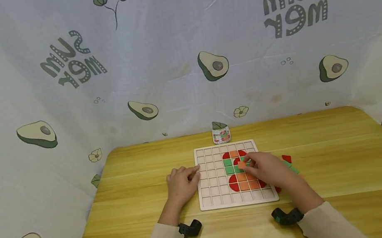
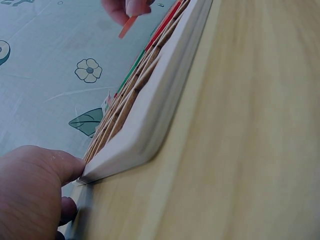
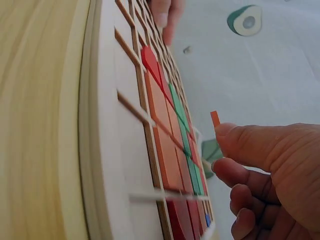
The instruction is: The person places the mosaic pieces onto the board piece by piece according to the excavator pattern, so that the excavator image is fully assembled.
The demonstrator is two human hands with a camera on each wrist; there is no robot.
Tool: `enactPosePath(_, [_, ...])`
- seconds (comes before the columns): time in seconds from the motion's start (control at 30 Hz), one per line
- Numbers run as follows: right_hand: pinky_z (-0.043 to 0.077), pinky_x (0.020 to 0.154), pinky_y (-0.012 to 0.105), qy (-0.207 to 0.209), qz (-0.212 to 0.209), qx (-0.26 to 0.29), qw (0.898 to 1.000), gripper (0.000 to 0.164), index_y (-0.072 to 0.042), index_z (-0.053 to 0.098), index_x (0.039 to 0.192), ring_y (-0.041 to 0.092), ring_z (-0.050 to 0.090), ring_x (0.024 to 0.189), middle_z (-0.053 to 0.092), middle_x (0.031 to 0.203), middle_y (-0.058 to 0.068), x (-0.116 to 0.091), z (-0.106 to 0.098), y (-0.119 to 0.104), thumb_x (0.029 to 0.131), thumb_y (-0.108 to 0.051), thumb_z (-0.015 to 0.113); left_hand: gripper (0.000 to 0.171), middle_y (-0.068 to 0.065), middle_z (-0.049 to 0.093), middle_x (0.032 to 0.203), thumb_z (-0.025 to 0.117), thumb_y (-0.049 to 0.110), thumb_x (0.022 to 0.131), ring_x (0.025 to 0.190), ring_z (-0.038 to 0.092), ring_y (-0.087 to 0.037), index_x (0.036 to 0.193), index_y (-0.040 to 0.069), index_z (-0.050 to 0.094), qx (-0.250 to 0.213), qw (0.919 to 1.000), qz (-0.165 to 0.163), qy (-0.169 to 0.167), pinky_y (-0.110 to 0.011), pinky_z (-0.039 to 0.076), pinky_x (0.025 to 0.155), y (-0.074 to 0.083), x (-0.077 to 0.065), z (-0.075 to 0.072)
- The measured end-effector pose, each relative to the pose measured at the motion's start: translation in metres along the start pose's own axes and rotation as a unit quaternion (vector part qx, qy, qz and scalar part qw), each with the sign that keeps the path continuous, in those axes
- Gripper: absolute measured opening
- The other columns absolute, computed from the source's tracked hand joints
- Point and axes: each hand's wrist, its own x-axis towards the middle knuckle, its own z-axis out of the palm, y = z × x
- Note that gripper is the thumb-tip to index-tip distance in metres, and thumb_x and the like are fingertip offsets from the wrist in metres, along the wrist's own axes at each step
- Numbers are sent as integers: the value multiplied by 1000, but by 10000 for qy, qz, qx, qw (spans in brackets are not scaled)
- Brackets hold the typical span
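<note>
backdrop: pale cloth (image 1: 169, 34), avocado prints (image 1: 210, 69), flower prints (image 1: 240, 111) | furniture: yellowish wood-grain table (image 1: 352, 151), far corners rounded

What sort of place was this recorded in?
Probably an indoor tabletop recording space: a wood-grain table, avocado-print fabric hanging behind and beside it, and a gridded board with coloured tiles on top.

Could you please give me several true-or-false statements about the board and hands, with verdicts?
The right hand pinches an orange tile. True.
That tile lies flat in a cell. False: it is raised above the wooden board.
The left hand grips a green tile. False: the left hand touches the board's left edge.
A patterned card is beyond the board's far edge. True.
Loose tiles lie only left of the board. False: a loose red tile lies to its right.
A black device is on each wrist. True.
</note>
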Motion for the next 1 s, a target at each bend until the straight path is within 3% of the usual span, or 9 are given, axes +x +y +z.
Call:
enactPosePath(0.17, [54,82,41,54,-284,-62,9996,28,-7,71,114,18,61,86,70,98,2,11,13,-9,96,-28,72,29,9,55,73,64,32,98,75,39,-13,124,29,76,-20,10000,19,29,-36,27,78,0,0,-1])
enactPosePath(0.33, [54,97,49,74,-322,-114,9994,28,-8,72,114,26,68,105,74,110,6,21,24,-14,96,-29,72,28,9,53,73,65,32,98,75,38,-13,124,29,76,1,10000,18,48,-36,27,79,0,1,0])
enactPosePath(1.0, [54,91,46,61,-139,-432,9989,23,-10,73,106,22,66,96,72,103,4,36,30,-27,95,-30,74,29,10,55,75,64,34,98,76,39,-12,125,31,75,66,9999,-94,-58,-35,28,79,-3,3,2])
